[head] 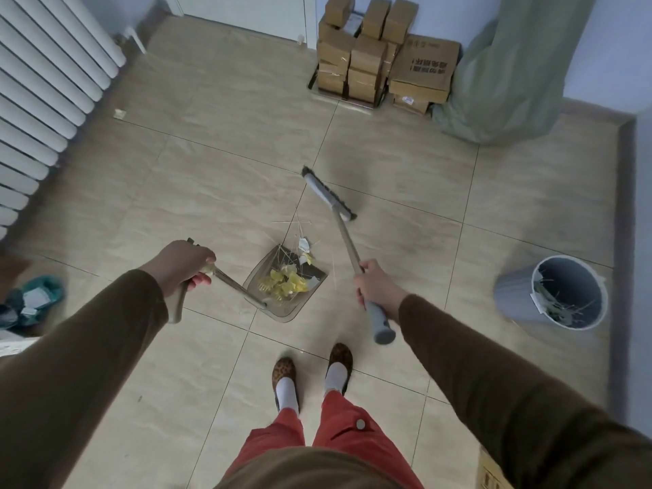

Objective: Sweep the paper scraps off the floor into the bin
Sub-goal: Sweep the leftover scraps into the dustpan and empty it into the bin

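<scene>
We're gripping the dustpan handle in our closed left hand, our right hand wrapped shut around the broom handle. Yellow and white paper scraps are sitting in the dustpan, some at its lip. The bin is standing well apart to the right.

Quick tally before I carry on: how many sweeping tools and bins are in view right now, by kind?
Broom: 1, held in the right hand
Dustpan: 1, holding yellow and white scraps, handle in the left hand
Grey bin: 1, on the floor to the right
Total: 3
</scene>
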